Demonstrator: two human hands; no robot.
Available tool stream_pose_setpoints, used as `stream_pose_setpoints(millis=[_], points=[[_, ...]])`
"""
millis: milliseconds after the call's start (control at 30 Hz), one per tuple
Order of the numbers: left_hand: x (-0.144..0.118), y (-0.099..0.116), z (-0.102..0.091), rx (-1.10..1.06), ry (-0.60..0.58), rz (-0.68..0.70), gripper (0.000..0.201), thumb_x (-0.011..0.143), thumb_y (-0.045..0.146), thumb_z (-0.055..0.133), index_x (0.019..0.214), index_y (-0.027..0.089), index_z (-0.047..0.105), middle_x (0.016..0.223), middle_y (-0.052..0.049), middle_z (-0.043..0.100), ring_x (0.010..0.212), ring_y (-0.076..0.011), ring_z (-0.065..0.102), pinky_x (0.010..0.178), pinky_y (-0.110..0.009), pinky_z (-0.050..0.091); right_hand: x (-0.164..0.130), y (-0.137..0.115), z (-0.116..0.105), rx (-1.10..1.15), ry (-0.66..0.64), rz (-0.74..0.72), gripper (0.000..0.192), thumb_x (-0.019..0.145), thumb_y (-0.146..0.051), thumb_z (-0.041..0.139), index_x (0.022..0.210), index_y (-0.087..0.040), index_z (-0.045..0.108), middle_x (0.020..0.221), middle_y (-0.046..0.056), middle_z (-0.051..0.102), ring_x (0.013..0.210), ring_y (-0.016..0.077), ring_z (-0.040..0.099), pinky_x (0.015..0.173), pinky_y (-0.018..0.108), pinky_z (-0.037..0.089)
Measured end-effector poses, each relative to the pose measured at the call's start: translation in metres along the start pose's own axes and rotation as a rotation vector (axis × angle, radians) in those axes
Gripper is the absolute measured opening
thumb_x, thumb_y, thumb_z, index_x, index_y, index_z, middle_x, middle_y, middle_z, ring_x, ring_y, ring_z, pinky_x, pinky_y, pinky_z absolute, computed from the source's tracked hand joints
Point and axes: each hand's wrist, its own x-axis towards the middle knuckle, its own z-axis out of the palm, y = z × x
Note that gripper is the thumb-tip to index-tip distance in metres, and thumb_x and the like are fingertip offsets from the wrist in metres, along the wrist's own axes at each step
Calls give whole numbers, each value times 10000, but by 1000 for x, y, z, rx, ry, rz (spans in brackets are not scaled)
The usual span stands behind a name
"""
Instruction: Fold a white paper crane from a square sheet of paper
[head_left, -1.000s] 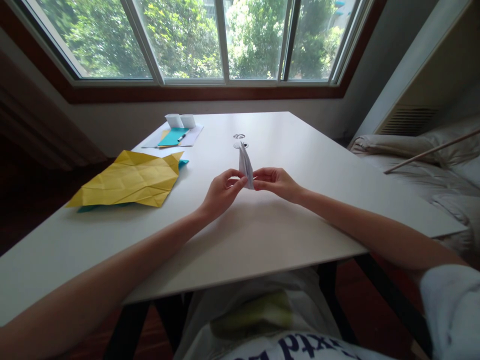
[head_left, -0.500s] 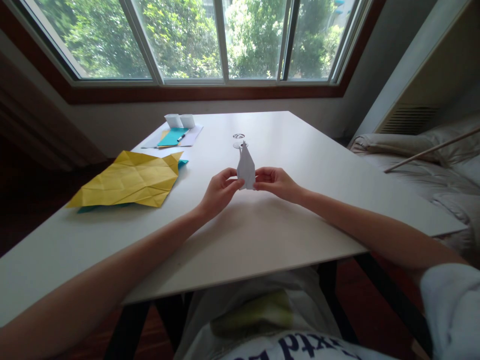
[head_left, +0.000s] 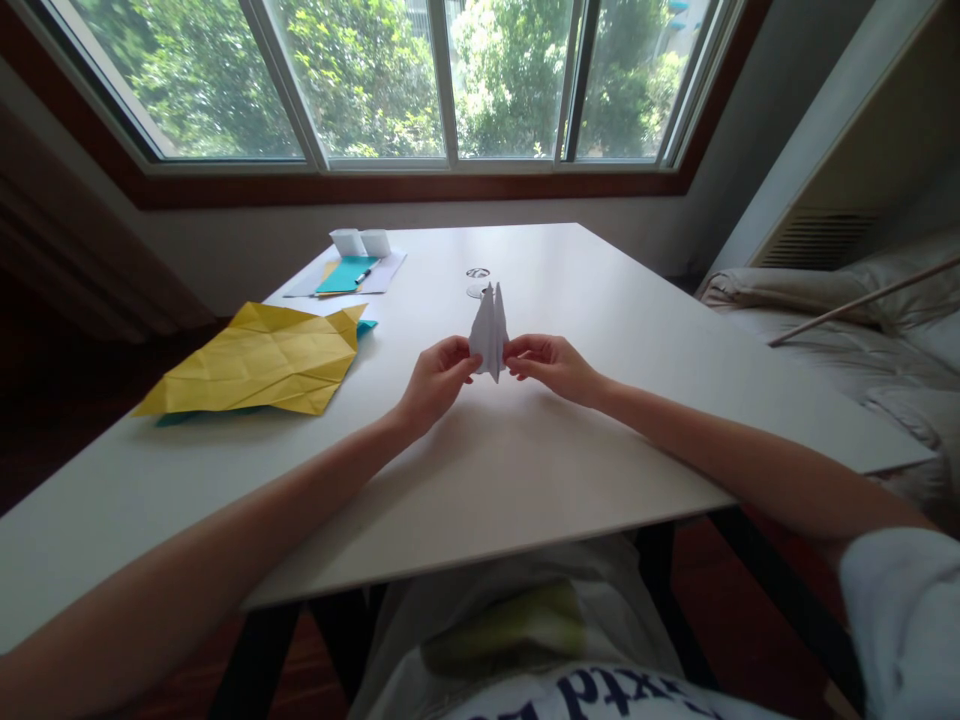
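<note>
Between my hands a small piece of folded white paper (head_left: pixel 490 335) stands upright, its pointed tips upward, a little above the white table (head_left: pixel 540 470). Two narrow tips show at its top with a gap between them. My left hand (head_left: pixel 441 380) pinches its lower left edge between thumb and fingers. On the opposite side, my right hand (head_left: pixel 551 366) grips the lower right edge with its fingertips. The far side of the paper is hidden from me.
To the left lies a large creased yellow sheet (head_left: pixel 262 360) with teal paper (head_left: pixel 366 327) beneath it. Farther back are a teal sheet (head_left: pixel 346 273), a pen (head_left: pixel 365 273) and white folded boxes (head_left: pixel 360 242). Round fittings (head_left: pixel 478 272) sit in the tabletop beyond my hands.
The folded paper has turned between my fingers: one broad face with a tip showed before, and now two tips and a central fold show. My hands have barely shifted.
</note>
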Motion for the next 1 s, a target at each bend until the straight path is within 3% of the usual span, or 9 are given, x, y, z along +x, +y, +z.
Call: stream_pose_setpoints(millis=[167,300,467,633,800,1000], points=[[-2,2,2,-83,-77,-8,225,694,298,661,837,148,573,730,-12,634,651,-123,584,580,-237,435,1,4,-3,-32,131,7,392,660,-315,712,963,-207,487,939,8,546,717,105,565,647,287,495],[-2,2,2,-132,-73,28,393,692,279,680,1000,211,446,652,50,615,597,-105,571,580,-228,434,0,3,-3,86,47,148,399,696,-331,686,1008,-203,474,916,17,579,725,115,589,628,278,493],[-3,4,2,-118,-59,28,232,693,282,674,815,181,504,656,32,603,601,-98,554,577,-223,431,0,0,-1,223,-8,212,283,692,-312,697,874,-177,528,805,-2,616,668,95,590,641,266,493],[-3,5,2,-148,-73,-46,259,735,402,629,811,158,592,759,-10,605,664,-117,564,609,-249,456,-1,0,-1,191,-6,172,299,667,-328,723,868,-174,564,803,4,630,684,106,603,671,279,507],[-4,6,3,-124,-100,-36,288,703,417,669,795,155,592,769,-13,622,703,-138,586,671,-281,471,-1,0,-1,141,-20,102,345,650,-366,733,886,-169,576,789,17,643,694,128,609,689,311,511],[0,1,2,-27,27,-2,253,708,389,659,759,144,624,704,-9,608,650,-130,548,625,-264,442,-1,0,0,34,20,34,342,634,-370,736,855,-174,565,710,-24,559,628,94,528,622,271,479]])
